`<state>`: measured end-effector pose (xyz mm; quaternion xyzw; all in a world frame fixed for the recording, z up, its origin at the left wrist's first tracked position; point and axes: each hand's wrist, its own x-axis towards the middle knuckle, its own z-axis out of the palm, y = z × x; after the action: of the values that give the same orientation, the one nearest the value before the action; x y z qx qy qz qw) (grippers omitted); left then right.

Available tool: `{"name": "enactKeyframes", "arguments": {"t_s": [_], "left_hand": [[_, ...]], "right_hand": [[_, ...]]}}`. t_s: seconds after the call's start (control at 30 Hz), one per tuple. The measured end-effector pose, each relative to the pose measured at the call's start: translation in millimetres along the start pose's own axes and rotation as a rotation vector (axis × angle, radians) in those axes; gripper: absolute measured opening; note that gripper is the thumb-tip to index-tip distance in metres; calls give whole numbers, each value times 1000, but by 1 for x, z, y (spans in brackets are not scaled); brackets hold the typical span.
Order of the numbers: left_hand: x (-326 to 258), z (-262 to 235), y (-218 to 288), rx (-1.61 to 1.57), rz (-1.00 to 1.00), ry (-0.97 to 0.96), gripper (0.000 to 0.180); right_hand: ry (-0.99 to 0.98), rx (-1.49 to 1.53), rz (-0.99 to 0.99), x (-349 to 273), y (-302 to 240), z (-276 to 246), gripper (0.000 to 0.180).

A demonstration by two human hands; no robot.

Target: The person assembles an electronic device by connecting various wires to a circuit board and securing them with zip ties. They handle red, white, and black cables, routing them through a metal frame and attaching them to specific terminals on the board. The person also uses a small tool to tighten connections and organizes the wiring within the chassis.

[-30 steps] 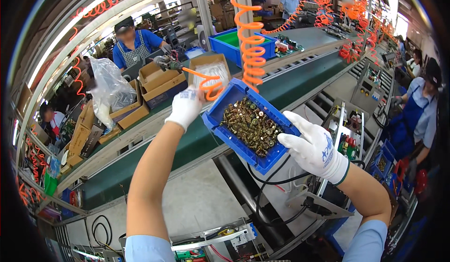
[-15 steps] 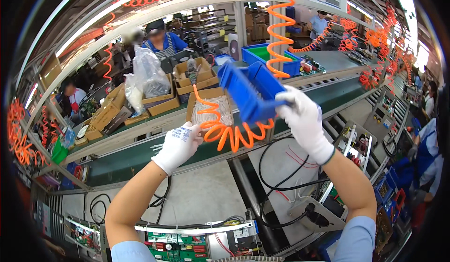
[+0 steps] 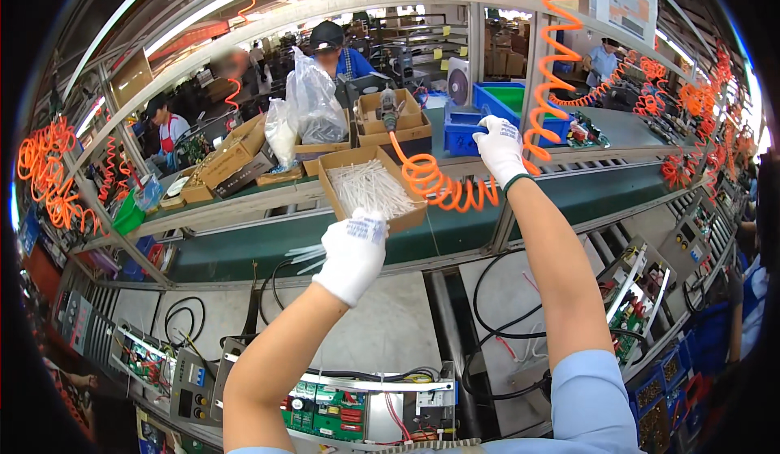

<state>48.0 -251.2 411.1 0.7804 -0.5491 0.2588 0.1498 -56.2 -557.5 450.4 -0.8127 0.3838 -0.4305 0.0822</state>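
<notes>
My right hand (image 3: 501,149), in a white glove, is at the right side of a small blue plastic bin (image 3: 463,134), its fingers closed at the rim. That bin sits on the raised shelf, just in front of a larger blue bin with a green inside (image 3: 520,106). Nearer to me, my gloved left hand (image 3: 355,252) is closed at the front edge of a cardboard box (image 3: 409,220). Many thin white cable ties (image 3: 370,186) lie in the box. A few more white cable ties (image 3: 305,256) stick out to the left from my left hand; its palm side is hidden.
An orange coiled hose (image 3: 447,186) runs beside the box to a power driver (image 3: 388,112). Plastic bags (image 3: 315,104) and cartons (image 3: 231,157) crowd the shelf at left. Below is a green belt (image 3: 219,260); circuit boards (image 3: 325,409) and black cables lie closest. A person (image 3: 349,60) works opposite.
My right hand has carried the small blue bin away from above the cable-tie box and onto the shelf beyond. My left hand has shifted right, to the box's front edge, with the white cable ties.
</notes>
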Motion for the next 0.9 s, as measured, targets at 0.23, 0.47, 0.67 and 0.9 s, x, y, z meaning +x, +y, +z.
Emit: {"name": "enactKeyframes", "arguments": {"t_s": [0.23,0.47,0.67,0.9], "left_hand": [[-69,-64,-13,-18,-80,-132,7],[-173,-158,-49,81,-206,-143,15],[-300,-277,-68,156,-570,-38,18],[-494,-341,-87,59,-1022,-182,13]], "right_hand": [[-15,-143,-53,24,43,64,39],[270,-147,-595,-9,-27,44,65],[-706,617,-490,-167,-134,-99,50],[-1098,41,-978,-384,-146,-174,80]]}}
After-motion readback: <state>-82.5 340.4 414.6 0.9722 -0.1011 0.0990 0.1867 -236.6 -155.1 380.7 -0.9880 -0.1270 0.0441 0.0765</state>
